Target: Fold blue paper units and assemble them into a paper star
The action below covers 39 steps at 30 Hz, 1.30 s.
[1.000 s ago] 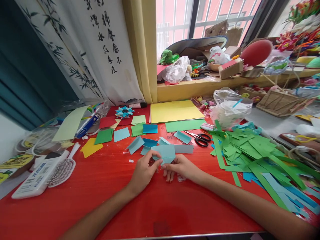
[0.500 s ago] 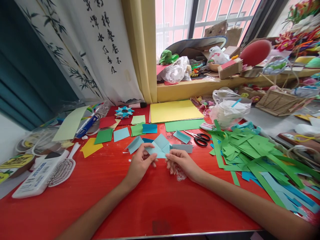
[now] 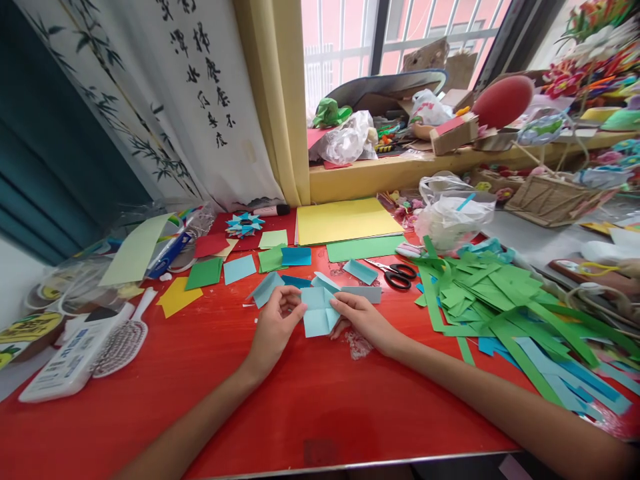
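Both my hands meet over the middle of a red table (image 3: 310,413). Between them is a light blue folded paper piece (image 3: 316,313), held just above the tabletop. My left hand (image 3: 274,328) pinches its left edge with thumb and fingers. My right hand (image 3: 361,317) pinches its upper right edge. Just behind the hands lie several other folded light blue paper pieces (image 3: 361,293).
Black-handled scissors (image 3: 397,274) lie right of the hands, beside a heap of green paper strips (image 3: 490,300). Yellow sheets (image 3: 343,220) and small coloured squares (image 3: 239,268) lie at the back. A hairbrush (image 3: 120,340) and a white box (image 3: 65,363) sit left. The windowsill (image 3: 400,175) is cluttered.
The blue paper piece has been turned and lowered between my hands: its pointed top now hangs as a squarer flap downward. The view has shifted slightly.
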{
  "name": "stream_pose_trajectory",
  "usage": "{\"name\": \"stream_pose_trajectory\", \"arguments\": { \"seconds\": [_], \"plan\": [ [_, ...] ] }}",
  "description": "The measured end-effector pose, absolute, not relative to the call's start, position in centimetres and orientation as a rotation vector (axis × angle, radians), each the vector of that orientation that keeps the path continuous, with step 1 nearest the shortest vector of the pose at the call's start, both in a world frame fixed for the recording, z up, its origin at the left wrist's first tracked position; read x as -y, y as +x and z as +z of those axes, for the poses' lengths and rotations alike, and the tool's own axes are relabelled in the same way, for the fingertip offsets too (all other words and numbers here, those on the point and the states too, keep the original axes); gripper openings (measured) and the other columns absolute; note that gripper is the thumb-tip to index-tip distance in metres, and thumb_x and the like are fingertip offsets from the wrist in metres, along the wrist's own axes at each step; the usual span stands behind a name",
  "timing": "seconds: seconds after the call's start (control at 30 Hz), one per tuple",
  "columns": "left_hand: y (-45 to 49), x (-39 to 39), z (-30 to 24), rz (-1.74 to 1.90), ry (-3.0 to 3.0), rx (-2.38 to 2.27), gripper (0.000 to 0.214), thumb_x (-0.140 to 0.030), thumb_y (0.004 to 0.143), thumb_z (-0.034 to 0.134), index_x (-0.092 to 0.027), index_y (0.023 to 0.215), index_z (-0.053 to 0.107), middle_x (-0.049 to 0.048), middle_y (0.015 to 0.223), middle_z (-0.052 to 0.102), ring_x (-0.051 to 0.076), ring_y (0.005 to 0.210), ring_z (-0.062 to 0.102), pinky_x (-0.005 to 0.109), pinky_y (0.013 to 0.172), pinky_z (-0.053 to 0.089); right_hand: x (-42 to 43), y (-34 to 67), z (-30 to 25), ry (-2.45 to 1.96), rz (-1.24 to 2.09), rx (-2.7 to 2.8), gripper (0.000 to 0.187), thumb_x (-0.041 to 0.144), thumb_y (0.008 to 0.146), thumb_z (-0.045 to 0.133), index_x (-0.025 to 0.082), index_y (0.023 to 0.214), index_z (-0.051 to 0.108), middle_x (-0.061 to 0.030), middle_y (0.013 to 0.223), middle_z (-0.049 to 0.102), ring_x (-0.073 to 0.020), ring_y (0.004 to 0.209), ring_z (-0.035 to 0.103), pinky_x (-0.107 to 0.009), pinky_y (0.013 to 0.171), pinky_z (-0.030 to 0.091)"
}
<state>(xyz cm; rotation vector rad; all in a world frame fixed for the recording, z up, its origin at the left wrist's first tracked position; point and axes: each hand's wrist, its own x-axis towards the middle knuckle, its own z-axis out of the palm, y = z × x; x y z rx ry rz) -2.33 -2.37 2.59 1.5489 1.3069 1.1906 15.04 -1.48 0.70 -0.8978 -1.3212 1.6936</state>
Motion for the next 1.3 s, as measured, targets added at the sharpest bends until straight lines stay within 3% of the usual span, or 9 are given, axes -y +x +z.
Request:
{"name": "stream_pose_trajectory", "arguments": {
  "seconds": [0.17,0.37,0.53,0.73,0.93,1.03,1.3],
  "plan": [
    [-2.0,2.2,2.1,1.181,1.430,-1.330,0.025,-0.029,0.072,0.057,-0.018,0.093,0.049,0.0001,0.077,0.053,0.012,0.075,0.053,0.024,0.069,0.044,1.6,15.1,1.0,-0.888,1.689,1.277,0.030,0.044,0.077,0.051,0.014,0.078,0.055,0.0009,0.066,0.054,-0.0121,0.055,0.061,-0.023,0.053,0.050],
    [-2.1,2.2,1.8,1.179,1.397,-1.335,0.018,-0.032,0.072,0.056,-0.016,0.080,0.053,0.0012,0.077,0.056,0.013,0.073,0.054,0.024,0.065,0.045,1.6,15.2,1.2,-0.899,1.739,1.258,0.029,0.042,0.076,0.052,0.014,0.077,0.055,-0.0011,0.067,0.058,-0.0135,0.057,0.062,-0.026,0.057,0.052],
    [-2.3,2.9,2.6,1.163,1.861,-1.425,0.011,-0.027,0.079,0.047,-0.018,0.077,0.053,0.0014,0.079,0.056,0.014,0.078,0.054,0.026,0.071,0.044,1.7,15.1,1.2,-0.877,1.754,1.244,0.029,0.042,0.077,0.051,0.013,0.076,0.055,-0.0019,0.062,0.059,-0.0140,0.056,0.062,-0.026,0.058,0.052],
    [-2.9,3.0,2.4,1.147,2.428,-1.278,0.010,-0.020,0.081,0.044,-0.020,0.088,0.052,0.0047,0.089,0.056,0.016,0.089,0.052,0.031,0.082,0.041,1.9,15.1,1.2,-0.879,1.818,1.237,0.030,0.044,0.075,0.052,0.015,0.072,0.052,-0.0002,0.057,0.058,-0.0161,0.051,0.063,-0.026,0.051,0.051],
    [-2.3,3.0,2.3,1.268,1.975,-1.377,0.022,-0.025,0.077,0.051,-0.021,0.098,0.046,0.0040,0.095,0.052,0.014,0.083,0.053,0.029,0.076,0.045,1.7,15.3,1.0,-0.845,1.814,1.174,0.027,0.041,0.074,0.055,0.014,0.071,0.051,0.0006,0.061,0.055,-0.0142,0.049,0.061,-0.024,0.050,0.050],
    [-2.1,3.0,2.5,1.202,1.796,-1.407,0.015,-0.028,0.077,0.052,-0.020,0.089,0.050,0.0022,0.086,0.054,0.014,0.080,0.053,0.027,0.074,0.044,1.7,15.2,0.8,-0.802,1.833,1.173,0.027,0.041,0.076,0.054,0.014,0.072,0.051,-0.0007,0.062,0.056,-0.0142,0.052,0.061,-0.025,0.052,0.050],
    [-2.2,3.4,2.6,1.211,1.988,-1.439,0.009,-0.023,0.081,0.047,-0.020,0.088,0.051,0.0015,0.084,0.056,0.014,0.082,0.054,0.027,0.075,0.043,1.9,14.9,1.0,-0.839,1.760,1.192,0.026,0.039,0.079,0.050,0.014,0.079,0.059,-0.0020,0.070,0.057,-0.0141,0.061,0.061,-0.029,0.062,0.052]
  ]
}}
